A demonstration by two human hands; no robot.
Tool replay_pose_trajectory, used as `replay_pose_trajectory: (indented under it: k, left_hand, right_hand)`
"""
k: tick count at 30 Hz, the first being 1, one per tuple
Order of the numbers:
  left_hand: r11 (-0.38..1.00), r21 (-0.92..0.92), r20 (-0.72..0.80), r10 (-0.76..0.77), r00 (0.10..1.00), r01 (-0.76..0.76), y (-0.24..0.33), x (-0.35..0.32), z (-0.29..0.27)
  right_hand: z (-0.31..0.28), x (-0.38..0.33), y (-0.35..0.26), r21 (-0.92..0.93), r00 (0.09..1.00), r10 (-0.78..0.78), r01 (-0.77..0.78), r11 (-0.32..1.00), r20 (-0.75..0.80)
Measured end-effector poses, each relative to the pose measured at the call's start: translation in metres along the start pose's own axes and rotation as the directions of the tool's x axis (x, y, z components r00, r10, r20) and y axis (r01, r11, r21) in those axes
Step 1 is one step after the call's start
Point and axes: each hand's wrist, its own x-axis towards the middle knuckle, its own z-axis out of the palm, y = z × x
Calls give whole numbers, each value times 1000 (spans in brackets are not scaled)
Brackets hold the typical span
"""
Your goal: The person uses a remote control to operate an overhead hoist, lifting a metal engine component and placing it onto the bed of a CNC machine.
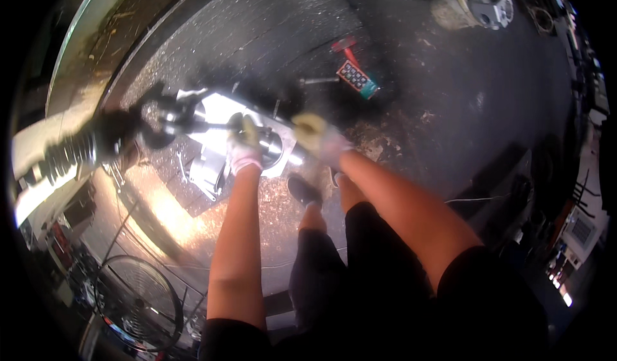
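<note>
Gloved hands on metal housing

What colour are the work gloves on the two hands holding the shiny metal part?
The work gloves are whitish with yellowish-green fingers and pink cuffs, seen in the head view, though motion blur softens them.

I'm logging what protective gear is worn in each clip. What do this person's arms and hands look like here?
Both hands wear light, whitish work gloves with yellowish, soiled-looking fingers and backs: the left hand and the right hand. The glove cuffs end at the wrists. The forearms are bare from wrist to above the elbow, and black short sleeves cover the upper arms. No watch or band is visible; the picture is somewhat blurred.
</note>
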Motion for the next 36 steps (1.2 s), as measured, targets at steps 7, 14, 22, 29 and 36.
replay_pose_trajectory:
  k: [7, 14, 22, 29, 36]
  left_hand:
    - [959, -23, 38, -282, 959, 283, -45, 20, -10]
    - [932, -252, -65, -286, 956, 262, -29, 12, -7]
    - [952, -88, -97, -302, 948, 294, -4, 8, -11]
    - [903, -134, -66, -420, 905, 409, 9, 12, 5]
    - [906, -136, -168, -421, 892, 401, 5, 8, 33]
  right_hand:
    - [-128, 5, 95, -340, 847, 177, -381, 860, -500]
    - [-153, 156, 114, -878, 954, -42, -255, 405, -297]
    - [-182, 182, 107, -810, 947, 180, -320, 491, -264]
    - [-242, 115, 96, 449, 918, 175, -333, 829, 356]
    - [-200, 147, 114, 743, 935, 244, -353, 569, 257]
